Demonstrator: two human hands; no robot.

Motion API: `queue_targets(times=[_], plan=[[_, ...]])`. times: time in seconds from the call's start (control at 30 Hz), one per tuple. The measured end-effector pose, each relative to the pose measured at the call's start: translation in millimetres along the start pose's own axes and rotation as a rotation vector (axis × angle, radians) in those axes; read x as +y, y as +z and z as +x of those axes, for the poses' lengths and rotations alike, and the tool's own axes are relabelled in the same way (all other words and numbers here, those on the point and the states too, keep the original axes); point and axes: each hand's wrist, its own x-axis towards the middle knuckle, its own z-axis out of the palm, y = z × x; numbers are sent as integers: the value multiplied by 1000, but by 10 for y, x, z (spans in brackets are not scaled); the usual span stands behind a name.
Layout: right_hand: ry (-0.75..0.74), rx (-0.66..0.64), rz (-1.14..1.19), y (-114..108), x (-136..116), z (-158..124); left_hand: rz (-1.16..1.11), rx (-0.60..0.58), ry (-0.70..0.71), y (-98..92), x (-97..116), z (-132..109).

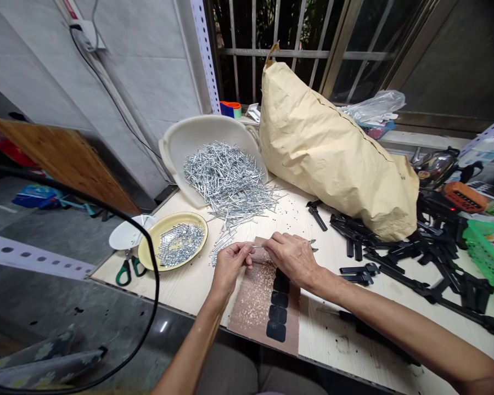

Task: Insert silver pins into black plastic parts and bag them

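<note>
A thin silvery metal pin point(258, 246) spans the gap between my two hands, above a brown board. My left hand point(231, 262) pinches one end between thumb and fingers. Curled over the other end is my right hand point(293, 255), whose fingertips partly hide it. The brown board point(247, 312) lies below, scuffed with pale specks and carrying a column of black rounded squares point(277, 314). Similar long metal pins point(226, 175) spill from a tipped white tub point(173, 144) beyond my hands. Small shiny metal pieces, like nuts, lie in a yellow plate point(147, 257) to the left.
Green-handled scissors point(124, 273) and a white dish point(121, 235) sit by the left table edge. A large tan paper sack point(325, 142) leans at the back. Black plastic parts point(428, 274) cover the right side, near a green basket point(481, 258). A black cable point(155, 274) loops across the left foreground.
</note>
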Motion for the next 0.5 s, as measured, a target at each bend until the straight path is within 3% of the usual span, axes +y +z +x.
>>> queue_targets(times=[0.5], plan=[[13,296,-107,221,-76,-121,-262,49,-100,88,-103,44]])
